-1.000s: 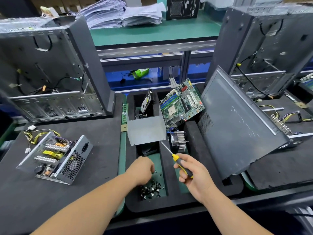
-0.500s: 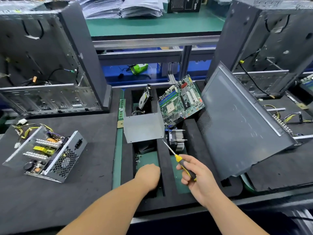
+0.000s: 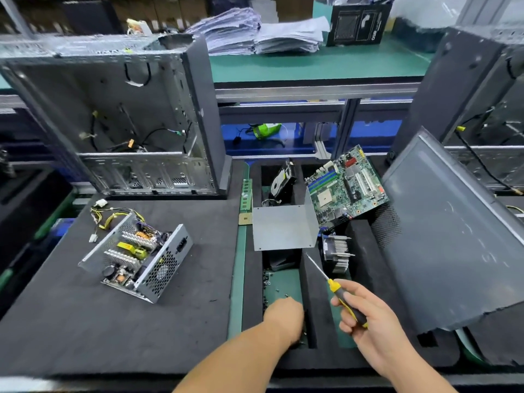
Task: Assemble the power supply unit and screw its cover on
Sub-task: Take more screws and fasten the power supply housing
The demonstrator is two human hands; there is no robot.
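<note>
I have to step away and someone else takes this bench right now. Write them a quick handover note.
Left hand: down in the screw compartment of the foam tray, fingers hidden, grip unclear.
Right hand: grips the yellow screwdriver, tip up and free.
Power supply: open on the mat at left, internals exposed.
Cover: lies on the tray, not fitted.
Done: nothing fastened.
Left: collect screws, fit cover, screw it down.

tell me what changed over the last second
The left hand moved from the loose screws toward the near end of the green tray slot, fingers down in it; whether it picked any up is hidden. The right hand kept its grip on the screwdriver, tip pointing up-left. The open power supply and grey cover stayed put.
</note>
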